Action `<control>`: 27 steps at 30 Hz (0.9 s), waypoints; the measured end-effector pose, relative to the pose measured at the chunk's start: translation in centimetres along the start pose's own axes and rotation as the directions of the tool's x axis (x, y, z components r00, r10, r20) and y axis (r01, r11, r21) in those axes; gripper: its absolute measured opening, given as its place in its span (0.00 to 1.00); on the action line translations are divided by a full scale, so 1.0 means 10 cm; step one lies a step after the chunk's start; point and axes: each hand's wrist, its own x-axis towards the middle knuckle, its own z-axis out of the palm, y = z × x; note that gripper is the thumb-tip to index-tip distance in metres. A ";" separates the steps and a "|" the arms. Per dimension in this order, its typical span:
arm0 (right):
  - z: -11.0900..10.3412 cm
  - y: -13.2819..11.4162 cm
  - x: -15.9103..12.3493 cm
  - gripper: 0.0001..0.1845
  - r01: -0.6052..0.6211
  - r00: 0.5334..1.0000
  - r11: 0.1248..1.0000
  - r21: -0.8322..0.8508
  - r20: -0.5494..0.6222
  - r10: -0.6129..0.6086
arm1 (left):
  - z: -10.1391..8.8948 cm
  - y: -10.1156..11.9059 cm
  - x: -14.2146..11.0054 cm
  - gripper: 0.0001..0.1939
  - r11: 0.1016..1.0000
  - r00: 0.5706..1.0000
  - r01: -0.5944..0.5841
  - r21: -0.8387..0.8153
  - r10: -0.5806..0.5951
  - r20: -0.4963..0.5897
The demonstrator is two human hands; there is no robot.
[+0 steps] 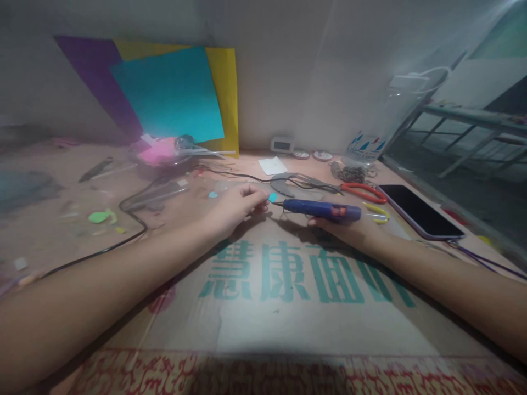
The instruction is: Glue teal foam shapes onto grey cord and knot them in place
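My left hand is closed in a pinch at the middle of the table, with a small turquoise paper piece at its fingertips. My right hand is wrapped round a dark blue glue gun, held level and aimed left. Its nozzle tip is right by the turquoise piece; I cannot tell whether they touch. Part of the right hand's grip is hidden behind the gun. A light blue paper heart lies on the table beyond my left hand.
Red-handled pliers and a phone lie at the right. A black cable crosses the left side, near green paper pieces. Coloured sheets lean on the wall, and a clear plastic jar stands at the back right.
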 end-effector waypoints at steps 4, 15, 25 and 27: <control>0.00 0.01 -0.01 0.16 -0.019 0.999 0.999 -0.029 -0.031 0.018 | 0.00 -0.01 0.01 0.12 1.000 1.000 -0.001 -0.014 0.001 -0.003; -0.01 0.00 0.01 0.17 0.008 1.000 1.000 -0.028 -0.012 -0.009 | -0.01 -0.01 0.01 0.13 1.000 1.000 -0.017 -0.011 0.017 0.005; -0.01 0.00 -0.01 0.18 -0.050 0.999 0.999 0.000 -0.004 0.050 | -0.01 -0.01 0.02 0.12 1.000 1.000 -0.010 -0.009 0.010 0.007; 0.00 -0.01 0.00 0.17 -0.044 0.999 0.999 -0.013 -0.007 0.044 | -0.01 -0.01 0.02 0.12 1.000 1.000 -0.008 0.002 0.008 0.003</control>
